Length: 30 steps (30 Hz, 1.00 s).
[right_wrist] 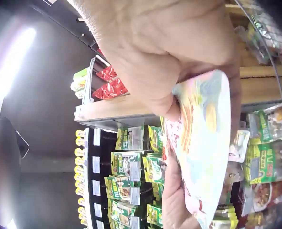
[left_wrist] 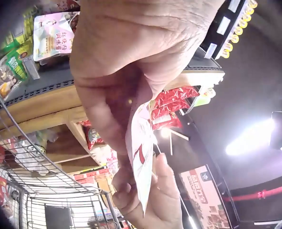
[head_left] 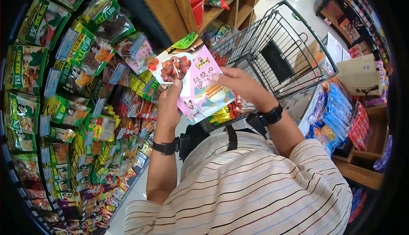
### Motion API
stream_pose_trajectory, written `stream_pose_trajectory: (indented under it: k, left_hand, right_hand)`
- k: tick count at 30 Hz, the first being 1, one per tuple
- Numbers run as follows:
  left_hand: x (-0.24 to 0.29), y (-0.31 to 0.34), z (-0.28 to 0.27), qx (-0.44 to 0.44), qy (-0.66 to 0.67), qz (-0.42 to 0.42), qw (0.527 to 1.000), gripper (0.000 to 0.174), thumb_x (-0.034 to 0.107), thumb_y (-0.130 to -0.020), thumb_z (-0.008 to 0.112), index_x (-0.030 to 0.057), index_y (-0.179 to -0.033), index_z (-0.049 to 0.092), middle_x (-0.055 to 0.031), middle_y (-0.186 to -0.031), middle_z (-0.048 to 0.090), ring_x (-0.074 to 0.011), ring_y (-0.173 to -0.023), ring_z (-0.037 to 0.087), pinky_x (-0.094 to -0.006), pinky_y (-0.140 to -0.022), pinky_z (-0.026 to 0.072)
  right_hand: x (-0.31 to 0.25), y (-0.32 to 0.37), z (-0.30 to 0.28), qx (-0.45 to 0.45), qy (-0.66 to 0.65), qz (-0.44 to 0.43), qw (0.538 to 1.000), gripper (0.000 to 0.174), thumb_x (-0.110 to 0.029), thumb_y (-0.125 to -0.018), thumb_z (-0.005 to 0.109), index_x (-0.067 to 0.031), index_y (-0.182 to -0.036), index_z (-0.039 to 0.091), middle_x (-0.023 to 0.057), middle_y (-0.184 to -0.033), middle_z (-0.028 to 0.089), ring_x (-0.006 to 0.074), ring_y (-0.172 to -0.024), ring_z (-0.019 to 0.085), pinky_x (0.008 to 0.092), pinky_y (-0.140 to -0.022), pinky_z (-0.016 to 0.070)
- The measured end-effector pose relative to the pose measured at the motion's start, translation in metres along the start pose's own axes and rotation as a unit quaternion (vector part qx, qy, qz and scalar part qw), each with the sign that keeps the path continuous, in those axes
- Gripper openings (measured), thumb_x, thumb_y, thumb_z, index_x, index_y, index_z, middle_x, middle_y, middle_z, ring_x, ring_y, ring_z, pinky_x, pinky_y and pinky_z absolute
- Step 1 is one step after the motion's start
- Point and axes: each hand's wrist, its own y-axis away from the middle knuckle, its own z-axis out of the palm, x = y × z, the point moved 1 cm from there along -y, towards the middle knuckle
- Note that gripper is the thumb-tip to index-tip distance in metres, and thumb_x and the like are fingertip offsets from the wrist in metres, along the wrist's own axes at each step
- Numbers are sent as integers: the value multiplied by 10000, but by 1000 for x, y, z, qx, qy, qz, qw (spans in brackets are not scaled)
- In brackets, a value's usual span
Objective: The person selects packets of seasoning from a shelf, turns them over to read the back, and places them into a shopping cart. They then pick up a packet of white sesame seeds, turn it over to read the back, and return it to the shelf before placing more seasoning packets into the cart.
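A pink and white seasoning packet (head_left: 217, 93) with a picture of braised meat is held up in front of the striped shirt. My left hand (head_left: 169, 109) pinches its left edge, the thumb lying over the printed front. At the opposite edge, my right hand (head_left: 245, 86) grips the packet with the thumb on the front and the fingers behind it. The left wrist view shows the packet (left_wrist: 142, 162) nearly edge-on between both hands. In the right wrist view, the printed front of the packet (right_wrist: 203, 138) shows below the right thumb.
Racks of hanging spice packets (head_left: 91, 52) fill the left side. A similar pink packet (head_left: 138, 54) hangs beside the held one. A black wire shopping cart (head_left: 277, 60) stands ahead, near a wooden shelf (head_left: 170, 5). Blue snack bags (head_left: 336, 111) are stacked at right.
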Motion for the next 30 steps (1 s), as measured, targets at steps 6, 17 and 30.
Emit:
stream_pose_trajectory:
  k: [6, 17, 30]
  left_hand:
    - [15, 5, 8, 7, -9, -5, 1000, 355, 277, -1024, 544, 15, -1263, 564, -65, -1171, 642, -142, -1032, 635, -299, -860, 532]
    - [0, 9, -5, 24, -85, -26, 996, 263, 235, -1016, 565, 55, -1201, 616, 22, -1021, 640, -71, -903, 596, -237, -778, 502]
    - [-22, 9, -8, 36, -57, -9, 998, 267, 237, -1030, 545, 50, -1202, 624, 32, -994, 635, -54, -861, 565, -226, -750, 450]
  right_hand:
    - [7, -13, 3, 20, -57, 36, 997, 348, -239, -985, 602, 32, -1203, 620, 59, -1071, 694, 95, -931, 651, 255, -838, 516]
    - [12, -20, 4, 35, -145, 2, 989, 355, -241, -1004, 565, 30, -1232, 592, 71, -1124, 679, 121, -956, 651, 270, -872, 512]
    - [19, -6, -2, 22, -191, -5, 981, 394, -271, -1016, 535, 41, -1251, 589, 72, -1142, 675, 108, -977, 647, 259, -870, 508]
